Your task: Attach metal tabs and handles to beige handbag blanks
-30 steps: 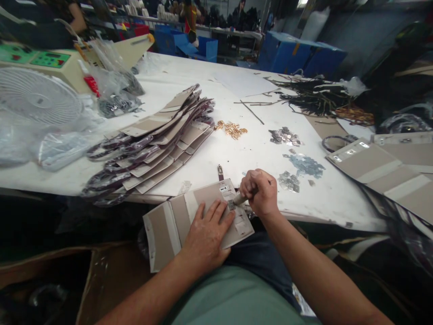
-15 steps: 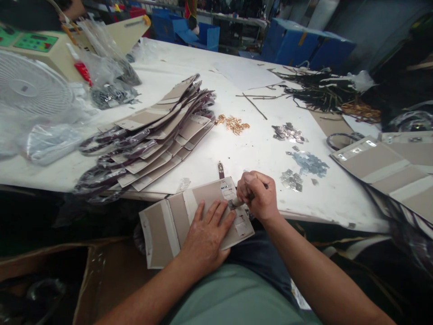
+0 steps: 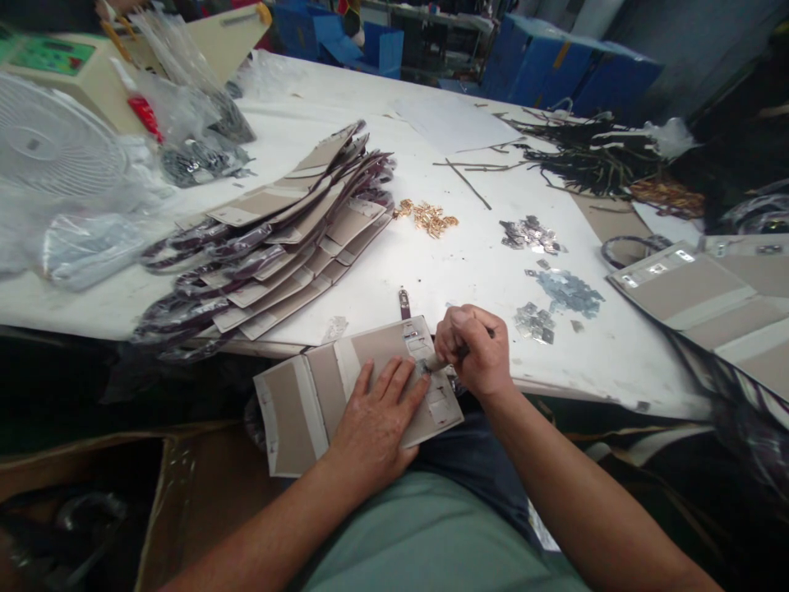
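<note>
A flat beige bag panel (image 3: 321, 386) with whitish strips lies tilted across the table's front edge and my lap. My left hand (image 3: 377, 411) is spread flat on it, pressing with fingers apart. In a closed fist, my right hand (image 3: 473, 349) grips a short hand tool (image 3: 435, 363) whose pale blunt end meets the panel beside a small metal plate (image 3: 422, 367); the fingers hide most of the tool. Another metal fitting (image 3: 410, 330) sits near the panel's upper edge. Beyond that edge a dark strap with a metal clasp (image 3: 403, 303) sticks out.
Stacked bag panels (image 3: 296, 238) with plastic-wrapped handles lie to the left. Gold fittings (image 3: 433, 219) and piles of metal plates (image 3: 568, 293) are spread on the white table (image 3: 468, 271). More panels (image 3: 696, 288) rest at right; a white fan (image 3: 49, 140) stands at left.
The view has shifted slightly. Both hands keep nearly the same places on the panel, the tool's end still at the metal plate; my left index fingertip sits a little closer to it.
</note>
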`<state>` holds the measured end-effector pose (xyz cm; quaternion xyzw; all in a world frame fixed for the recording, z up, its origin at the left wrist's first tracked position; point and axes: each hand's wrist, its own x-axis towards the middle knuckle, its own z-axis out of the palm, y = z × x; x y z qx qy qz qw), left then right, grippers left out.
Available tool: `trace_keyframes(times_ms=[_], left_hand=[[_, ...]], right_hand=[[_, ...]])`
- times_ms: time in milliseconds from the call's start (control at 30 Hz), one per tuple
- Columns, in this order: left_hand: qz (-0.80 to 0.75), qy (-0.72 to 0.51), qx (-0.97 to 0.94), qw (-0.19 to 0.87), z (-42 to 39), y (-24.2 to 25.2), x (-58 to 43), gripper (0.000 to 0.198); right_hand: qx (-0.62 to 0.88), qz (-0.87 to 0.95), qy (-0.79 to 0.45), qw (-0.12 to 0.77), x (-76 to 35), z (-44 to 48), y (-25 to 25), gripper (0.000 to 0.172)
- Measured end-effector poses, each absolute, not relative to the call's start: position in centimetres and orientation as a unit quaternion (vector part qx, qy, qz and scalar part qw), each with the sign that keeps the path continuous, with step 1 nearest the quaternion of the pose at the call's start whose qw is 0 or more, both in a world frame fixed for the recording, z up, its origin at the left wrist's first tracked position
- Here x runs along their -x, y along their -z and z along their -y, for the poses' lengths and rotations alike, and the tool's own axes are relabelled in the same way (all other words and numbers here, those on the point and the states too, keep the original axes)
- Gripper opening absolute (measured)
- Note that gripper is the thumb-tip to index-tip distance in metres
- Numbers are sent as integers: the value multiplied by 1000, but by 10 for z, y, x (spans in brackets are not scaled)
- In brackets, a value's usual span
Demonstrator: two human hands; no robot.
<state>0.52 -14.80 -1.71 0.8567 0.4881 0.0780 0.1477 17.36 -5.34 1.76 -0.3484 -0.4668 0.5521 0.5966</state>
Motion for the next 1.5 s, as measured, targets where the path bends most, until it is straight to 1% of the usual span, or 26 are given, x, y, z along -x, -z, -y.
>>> trace_keyframes(times_ms=[133, 333, 433, 500, 567, 667, 833, 900, 1133, 1233, 1400, 1500], left_hand=[[-477, -68, -864, 146, 146, 18, -6, 90], [-467, -76, -868, 151, 142, 22, -3, 92], [-465, -86, -867, 155, 141, 23, -2, 91], [-463, -89, -868, 157, 141, 24, -1, 90], [-461, -89, -869, 157, 141, 24, -1, 89], [-462, -88, -869, 153, 141, 22, -2, 90], [-472, -99, -863, 147, 144, 18, -3, 94], [-479, -102, -860, 143, 147, 17, -3, 93], [-487, -133, -852, 139, 152, 22, -2, 92], [-490, -155, -845, 150, 152, 24, -1, 90], [-483, -178, -844, 153, 152, 25, -1, 87], [-483, -182, -842, 155, 151, 25, -2, 88]], right_hand=[[327, 411, -569, 632, -177, 48, -20, 40], [381, 300, -572, 662, -182, 36, -14, 43], [385, 246, -588, 668, -183, 32, -8, 43], [374, 254, -588, 670, -182, 32, -7, 45], [366, 299, -579, 664, -177, 35, -9, 45], [379, 405, -551, 623, -165, 42, -16, 43], [418, 606, -488, 469, -142, 47, -28, 45], [418, 645, -475, 429, -139, 45, -33, 46], [396, 640, -503, 423, -138, 43, -52, 48], [365, 696, -493, 374, -127, 48, -53, 49], [318, 786, -453, 275, -117, 50, -46, 42], [293, 808, -449, 243, -119, 47, -46, 42]])
